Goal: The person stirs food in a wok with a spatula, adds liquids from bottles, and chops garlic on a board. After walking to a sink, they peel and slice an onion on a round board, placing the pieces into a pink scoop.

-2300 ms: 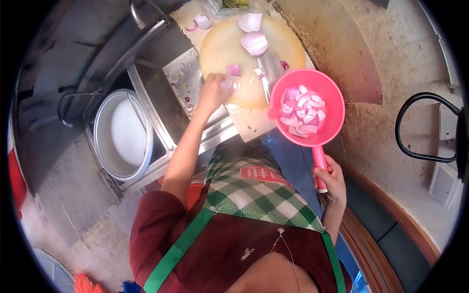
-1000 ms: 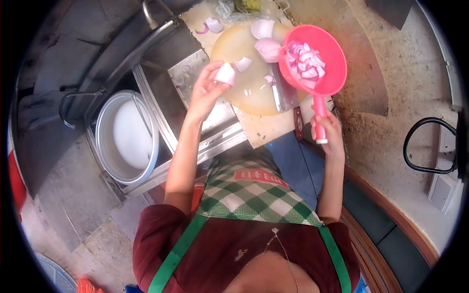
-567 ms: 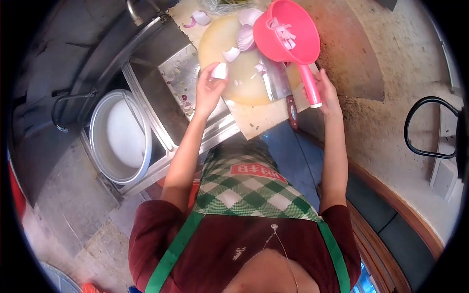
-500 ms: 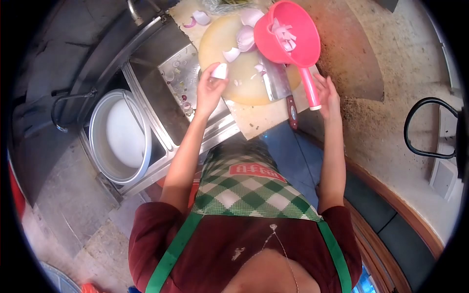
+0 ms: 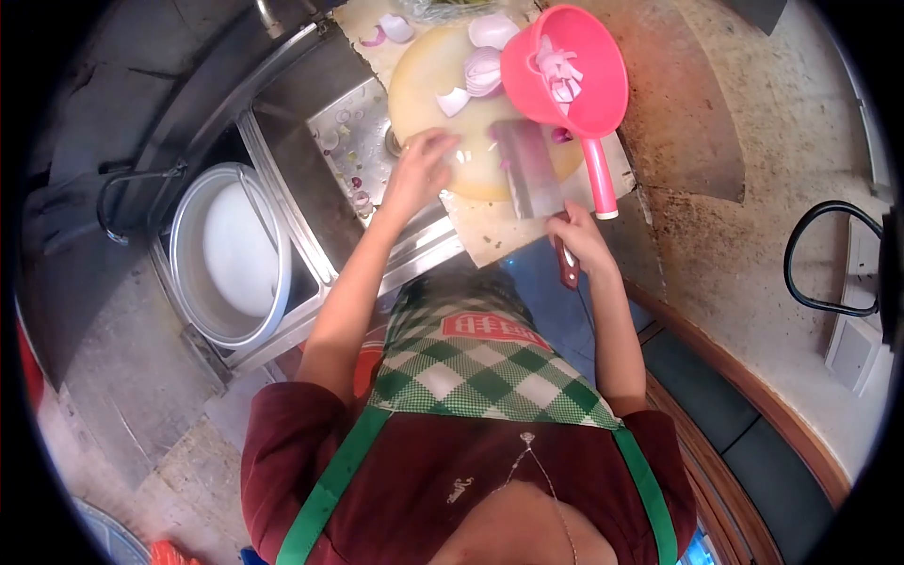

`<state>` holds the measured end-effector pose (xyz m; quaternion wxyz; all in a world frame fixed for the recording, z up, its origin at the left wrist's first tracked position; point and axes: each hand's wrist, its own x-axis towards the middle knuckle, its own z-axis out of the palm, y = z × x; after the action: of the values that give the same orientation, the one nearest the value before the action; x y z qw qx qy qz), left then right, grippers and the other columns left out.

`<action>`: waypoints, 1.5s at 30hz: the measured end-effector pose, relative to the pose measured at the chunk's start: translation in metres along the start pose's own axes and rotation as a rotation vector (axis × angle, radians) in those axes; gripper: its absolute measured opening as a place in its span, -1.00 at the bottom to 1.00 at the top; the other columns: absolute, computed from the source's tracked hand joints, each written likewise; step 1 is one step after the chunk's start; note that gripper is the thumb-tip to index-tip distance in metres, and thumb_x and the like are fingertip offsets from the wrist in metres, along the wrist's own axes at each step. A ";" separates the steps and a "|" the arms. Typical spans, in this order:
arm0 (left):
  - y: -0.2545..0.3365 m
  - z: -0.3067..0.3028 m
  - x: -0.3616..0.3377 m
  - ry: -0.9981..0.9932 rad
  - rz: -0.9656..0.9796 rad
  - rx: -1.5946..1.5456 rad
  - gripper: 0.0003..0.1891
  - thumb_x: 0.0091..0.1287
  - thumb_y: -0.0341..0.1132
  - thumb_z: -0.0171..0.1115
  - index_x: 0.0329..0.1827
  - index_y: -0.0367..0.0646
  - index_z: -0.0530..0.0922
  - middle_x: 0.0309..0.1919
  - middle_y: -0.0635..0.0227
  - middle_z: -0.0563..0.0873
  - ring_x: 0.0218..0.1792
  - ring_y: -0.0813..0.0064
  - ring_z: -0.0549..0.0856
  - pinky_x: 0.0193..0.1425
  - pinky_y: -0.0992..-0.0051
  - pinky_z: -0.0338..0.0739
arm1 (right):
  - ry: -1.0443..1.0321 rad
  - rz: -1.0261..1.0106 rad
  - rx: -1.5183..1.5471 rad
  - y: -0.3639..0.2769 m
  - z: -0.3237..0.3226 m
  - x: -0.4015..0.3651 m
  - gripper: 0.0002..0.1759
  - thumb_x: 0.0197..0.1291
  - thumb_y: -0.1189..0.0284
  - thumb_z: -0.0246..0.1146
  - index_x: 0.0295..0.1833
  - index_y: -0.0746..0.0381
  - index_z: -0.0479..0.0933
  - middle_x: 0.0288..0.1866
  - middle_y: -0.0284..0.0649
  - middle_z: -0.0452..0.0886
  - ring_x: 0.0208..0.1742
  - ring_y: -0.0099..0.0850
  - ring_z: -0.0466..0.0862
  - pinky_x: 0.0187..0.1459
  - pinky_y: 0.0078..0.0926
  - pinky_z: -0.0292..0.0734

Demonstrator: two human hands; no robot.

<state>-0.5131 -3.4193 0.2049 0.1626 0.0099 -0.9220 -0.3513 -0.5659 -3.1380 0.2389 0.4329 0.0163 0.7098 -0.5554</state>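
My right hand [image 5: 586,240] is closed around the brown handle of a cleaver [image 5: 529,169], whose broad blade is blurred over the right part of the round cutting board [image 5: 414,85]. My left hand [image 5: 422,174] hangs over the board's left edge, its fingers smeared, and whether anything is in them is hidden. Small white bits lie by its fingertips. Farther back on the board are a cut onion [image 5: 482,72], a curved onion piece [image 5: 453,101] and another onion piece [image 5: 492,31]. A pink long-handled scoop [image 5: 603,113] holding sliced onion [image 5: 560,75] rests at the board's right side.
A steel sink [image 5: 320,202] with onion scraps lies left of the board, below a faucet [image 5: 268,17]. A large metal pot [image 5: 179,245] stands farther left. Onion peel [image 5: 395,28] and a plastic bag [image 5: 438,11] sit behind. A black cable loop [image 5: 791,254] is at right.
My right hand has moved from beside the scoop's handle to the cleaver's handle and grips it. My left hand has shifted right and down; the white onion piece it held no longer shows.
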 end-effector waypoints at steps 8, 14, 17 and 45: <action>-0.004 0.014 -0.019 0.243 -0.209 -0.136 -0.76 0.12 -0.45 0.29 -0.13 -0.21 0.56 -0.17 0.22 0.61 -0.16 0.28 0.61 -0.07 0.44 0.49 | 0.299 -0.412 -0.686 -0.025 0.049 -0.031 -0.80 0.21 0.39 0.11 -0.18 0.31 0.47 -0.59 -0.01 0.49 -0.54 -0.08 0.54 -0.48 -0.21 0.40; 0.001 0.010 -0.013 0.267 -0.163 -0.089 -0.77 0.07 -0.43 0.35 -0.20 -0.21 0.58 -0.22 0.24 0.62 -0.22 0.32 0.63 -0.13 0.46 0.50 | 0.241 -0.539 -0.879 -0.055 0.070 -0.012 -0.81 0.25 0.38 0.05 -0.29 0.30 0.42 -0.52 0.06 0.54 -0.45 0.04 0.57 -0.39 -0.07 0.45; 0.003 0.010 -0.010 0.263 -0.160 -0.041 -0.80 0.04 -0.42 0.36 -0.26 -0.18 0.60 -0.26 0.27 0.63 -0.25 0.34 0.64 -0.17 0.46 0.51 | 0.190 -0.504 -0.954 -0.058 0.065 -0.009 -0.79 0.25 0.37 0.04 -0.31 0.30 0.40 -0.52 0.06 0.54 -0.44 0.05 0.57 -0.38 -0.06 0.46; -0.003 0.018 -0.005 0.196 -0.077 0.096 -0.71 0.03 -0.46 0.30 -0.16 -0.16 0.48 -0.24 0.21 0.57 -0.27 0.19 0.58 -0.17 0.34 0.49 | 0.148 -0.339 -1.045 -0.061 0.083 0.051 -0.70 0.25 0.29 0.05 -0.31 0.32 0.48 -0.47 0.10 0.56 -0.33 0.03 0.59 -0.26 -0.06 0.46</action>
<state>-0.5145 -3.4089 0.1888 0.2378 0.0877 -0.9163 -0.3099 -0.5789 -3.2515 0.2537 0.2373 -0.2760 0.9121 -0.1887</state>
